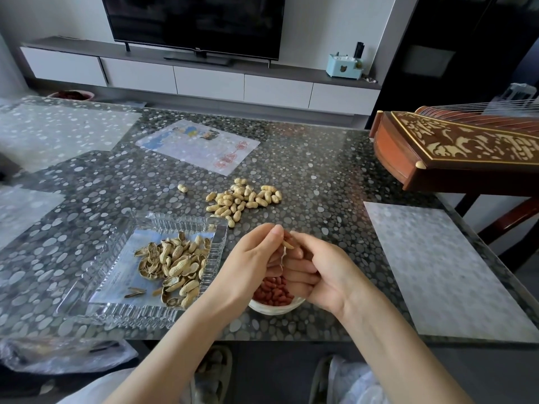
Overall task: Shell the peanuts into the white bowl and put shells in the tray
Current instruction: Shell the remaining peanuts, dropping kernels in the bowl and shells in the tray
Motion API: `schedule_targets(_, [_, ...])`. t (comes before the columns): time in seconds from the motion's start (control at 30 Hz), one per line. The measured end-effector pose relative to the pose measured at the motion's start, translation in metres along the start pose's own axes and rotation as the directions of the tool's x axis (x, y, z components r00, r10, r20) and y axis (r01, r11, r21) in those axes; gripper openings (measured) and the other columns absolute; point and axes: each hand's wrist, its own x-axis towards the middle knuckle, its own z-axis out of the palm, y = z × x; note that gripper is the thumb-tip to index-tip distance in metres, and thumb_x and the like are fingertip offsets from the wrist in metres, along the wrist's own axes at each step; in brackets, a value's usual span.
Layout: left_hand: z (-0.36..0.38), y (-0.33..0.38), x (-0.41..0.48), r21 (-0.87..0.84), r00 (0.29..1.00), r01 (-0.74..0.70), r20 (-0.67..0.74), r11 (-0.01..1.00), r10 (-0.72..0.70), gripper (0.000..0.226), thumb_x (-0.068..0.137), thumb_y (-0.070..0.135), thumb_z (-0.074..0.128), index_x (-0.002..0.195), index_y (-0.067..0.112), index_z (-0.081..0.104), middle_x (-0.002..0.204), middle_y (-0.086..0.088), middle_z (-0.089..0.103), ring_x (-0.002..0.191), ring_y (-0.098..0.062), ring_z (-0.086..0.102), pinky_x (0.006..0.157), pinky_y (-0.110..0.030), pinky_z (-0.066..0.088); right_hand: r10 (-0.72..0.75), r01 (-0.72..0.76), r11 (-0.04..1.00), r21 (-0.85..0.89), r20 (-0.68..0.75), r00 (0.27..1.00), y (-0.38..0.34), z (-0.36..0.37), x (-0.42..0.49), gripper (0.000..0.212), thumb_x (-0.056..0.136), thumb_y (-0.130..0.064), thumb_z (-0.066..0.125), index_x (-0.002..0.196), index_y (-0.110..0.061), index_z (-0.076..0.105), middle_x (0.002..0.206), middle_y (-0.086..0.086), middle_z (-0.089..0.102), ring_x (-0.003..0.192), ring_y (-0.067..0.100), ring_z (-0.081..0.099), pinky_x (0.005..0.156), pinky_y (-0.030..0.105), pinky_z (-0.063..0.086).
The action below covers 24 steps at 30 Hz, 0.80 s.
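Observation:
My left hand (252,258) and my right hand (315,269) meet above the white bowl (274,309), both pinching one peanut (288,244) whose shell shows between the thumbs. The bowl is mostly hidden under my hands; red-skinned kernels (272,291) fill it. To its left stands a clear glass tray (96,275) holding a heap of empty shells (175,266). A pile of unshelled peanuts (243,199) lies on the table beyond my hands, with one stray peanut (182,188) to its left.
The pebble-patterned table (320,176) carries a printed sheet (198,145) at the back and a pale mat (437,266) at right. A wooden stringed instrument (455,150) juts in at right. Plastic bags (64,355) lie by the near edge.

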Motion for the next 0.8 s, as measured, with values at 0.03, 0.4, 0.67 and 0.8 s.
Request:
schedule_targets(0.03, [-0.001,-0.001,0.0,0.002,1.0,-0.001,-0.006,1.0,0.001,0.031,0.1,0.027,0.039,0.076,0.014,0.055,0.061,0.009,0.057,0.058,-0.005,0.048,0.062,-0.024,0.042,0.029,-0.03,0.998,0.055,0.031,0.999,0.0,-0.002,0.002,0.052,0.101,-0.031,0.037,0.05,-0.018,0.038,0.037,-0.007,0.022,0.03,0.005,0.016,0.033,0.018,0.012])
schedule_targets(0.4, [-0.017,0.003,0.004,0.535,0.983,-0.058,-0.115,0.843,0.141,0.04,0.095,0.035,0.05,0.06,0.015,0.051,0.051,0.013,0.048,0.05,-0.001,0.04,0.055,-0.018,0.031,-0.472,0.136,0.543,-0.829,-0.168,0.865,-0.002,-0.01,-0.003,0.053,0.097,-0.041,0.044,0.061,-0.003,0.054,0.049,-0.002,0.053,0.047,0.012,0.048,0.048,0.024,0.031])
schedule_targets(0.67, [-0.027,0.007,0.007,0.642,0.964,-0.007,-0.2,0.767,0.176,0.042,0.093,0.035,0.053,0.058,0.01,0.056,0.039,0.014,0.045,0.038,-0.003,0.038,0.043,-0.014,0.03,-0.606,0.208,0.386,-0.899,-0.077,0.792,0.0,-0.016,0.005,0.052,0.097,-0.041,0.047,0.065,-0.005,0.066,0.046,-0.005,0.054,0.042,0.004,0.043,0.046,0.019,0.033])
schedule_targets(0.8, [-0.053,0.012,0.005,0.549,0.926,0.074,-0.349,0.833,0.147,0.039,0.091,0.034,0.056,0.062,0.009,0.063,0.041,0.007,0.037,0.033,-0.006,0.025,0.042,-0.021,0.023,-0.552,0.3,0.584,-0.754,-0.098,0.828,0.0,-0.009,0.008,0.044,0.094,-0.042,0.052,0.062,-0.015,0.066,0.041,-0.01,0.046,0.042,0.002,0.042,0.052,0.018,0.036])
